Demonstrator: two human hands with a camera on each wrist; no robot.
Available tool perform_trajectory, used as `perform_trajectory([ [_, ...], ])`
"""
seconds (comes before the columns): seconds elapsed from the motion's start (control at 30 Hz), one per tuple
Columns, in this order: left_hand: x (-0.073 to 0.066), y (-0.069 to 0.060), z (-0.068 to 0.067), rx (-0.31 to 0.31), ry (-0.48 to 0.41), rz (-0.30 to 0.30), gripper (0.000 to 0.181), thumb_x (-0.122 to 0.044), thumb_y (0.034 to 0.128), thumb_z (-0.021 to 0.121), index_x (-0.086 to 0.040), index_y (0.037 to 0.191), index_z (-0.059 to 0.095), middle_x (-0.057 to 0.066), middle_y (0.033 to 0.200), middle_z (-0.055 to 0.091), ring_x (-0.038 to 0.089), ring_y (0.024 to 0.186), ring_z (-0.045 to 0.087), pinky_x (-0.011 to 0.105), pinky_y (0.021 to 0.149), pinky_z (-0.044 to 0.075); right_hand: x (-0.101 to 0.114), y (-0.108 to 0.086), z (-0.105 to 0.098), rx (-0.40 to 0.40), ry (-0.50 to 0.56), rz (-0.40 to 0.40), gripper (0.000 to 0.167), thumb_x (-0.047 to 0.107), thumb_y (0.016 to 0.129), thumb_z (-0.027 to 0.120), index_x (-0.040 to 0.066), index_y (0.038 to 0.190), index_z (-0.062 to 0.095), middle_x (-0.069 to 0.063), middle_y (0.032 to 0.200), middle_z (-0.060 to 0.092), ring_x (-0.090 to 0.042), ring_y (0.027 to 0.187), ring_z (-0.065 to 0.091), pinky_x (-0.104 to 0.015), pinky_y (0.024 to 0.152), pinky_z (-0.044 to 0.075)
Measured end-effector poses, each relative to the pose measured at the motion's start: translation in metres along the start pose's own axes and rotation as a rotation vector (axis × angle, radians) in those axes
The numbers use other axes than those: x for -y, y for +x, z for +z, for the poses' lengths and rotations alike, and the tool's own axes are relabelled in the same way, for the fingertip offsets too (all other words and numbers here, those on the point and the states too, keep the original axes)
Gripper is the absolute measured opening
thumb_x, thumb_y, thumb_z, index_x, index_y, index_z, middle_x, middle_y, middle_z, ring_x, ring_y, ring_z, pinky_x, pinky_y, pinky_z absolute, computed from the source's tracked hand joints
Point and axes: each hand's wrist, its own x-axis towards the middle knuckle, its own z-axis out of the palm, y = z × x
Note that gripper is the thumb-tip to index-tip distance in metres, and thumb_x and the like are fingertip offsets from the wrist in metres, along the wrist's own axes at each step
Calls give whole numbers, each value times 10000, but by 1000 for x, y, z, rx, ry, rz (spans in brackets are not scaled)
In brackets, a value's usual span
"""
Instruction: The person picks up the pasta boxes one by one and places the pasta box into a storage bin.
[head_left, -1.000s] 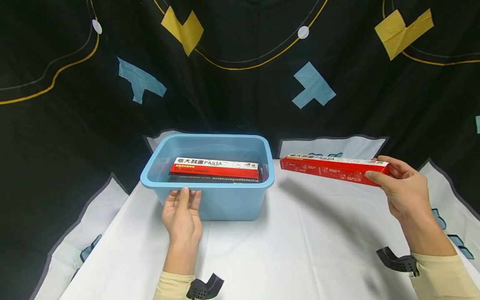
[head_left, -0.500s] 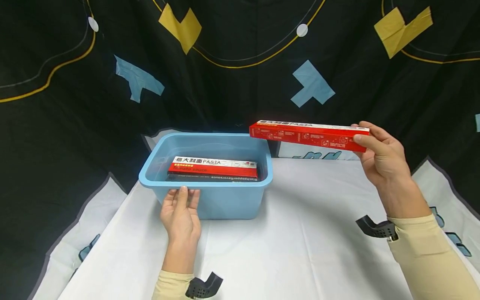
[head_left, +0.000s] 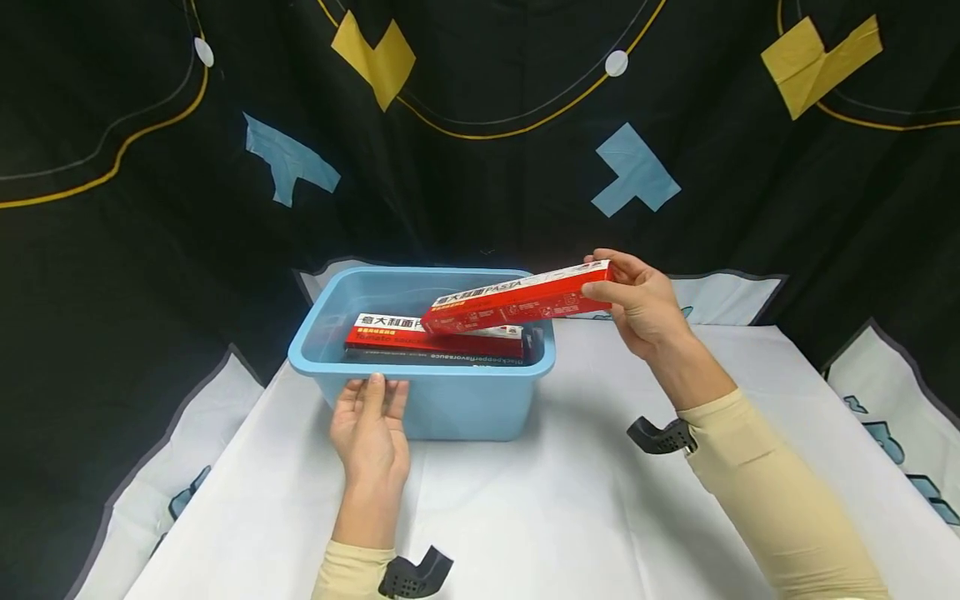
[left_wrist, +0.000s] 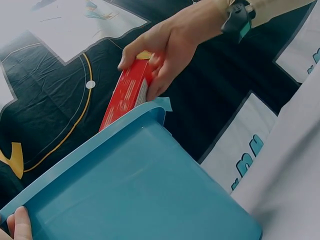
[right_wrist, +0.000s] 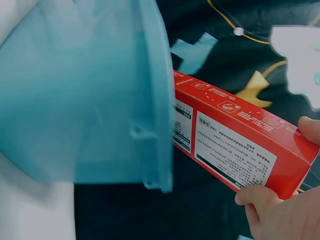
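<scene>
In the head view, my right hand (head_left: 645, 304) pinches the right end of a long red pasta box (head_left: 517, 298) between thumb and fingers. That box slants down to the left, its far end over the inside of a light blue plastic bin (head_left: 450, 408). Inside the bin lies a red-and-white pasta box (head_left: 375, 335) labelled tomato sauce, with a dark black pepper pasta box (head_left: 420, 357) beside it, mostly hidden. My left hand (head_left: 372, 437) holds the front rim of the bin, fingertips tucked under its lip. The right wrist view shows printed panels on the held pasta box (right_wrist: 235, 145).
The bin stands on a white cloth-covered table (head_left: 525, 517), left of the middle. Behind hangs a black curtain (head_left: 480, 200) with yellow and blue patches. My right forearm (head_left: 765, 483) crosses above the table's right side.
My right hand has carried the red pasta box leftward from the right side of the table to over the bin, and its left end has tipped down. The left hand stays at the rim.
</scene>
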Motion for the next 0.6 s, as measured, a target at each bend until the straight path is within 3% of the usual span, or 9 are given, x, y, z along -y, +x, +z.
perform_trajectory([
  [0.33,-1,0,1,-16,0,-13,400,-169,878,727,-31,1183,509,136,1166,540,190,969,622,345,908,554,-27,23,41,82,-79,31,578,51,815,784,128,1338,552,-43,1366,511,-262,1256,431,-397,929,551],
  [0.6,-1,-2,0,-13,27,-19,453,-218,858,743,-40,1198,502,134,1185,538,209,1015,614,339,917,548,-39,36,52,157,-193,83,628,105,779,826,165,1341,552,-2,1352,524,-257,1237,445,-452,946,538],
])
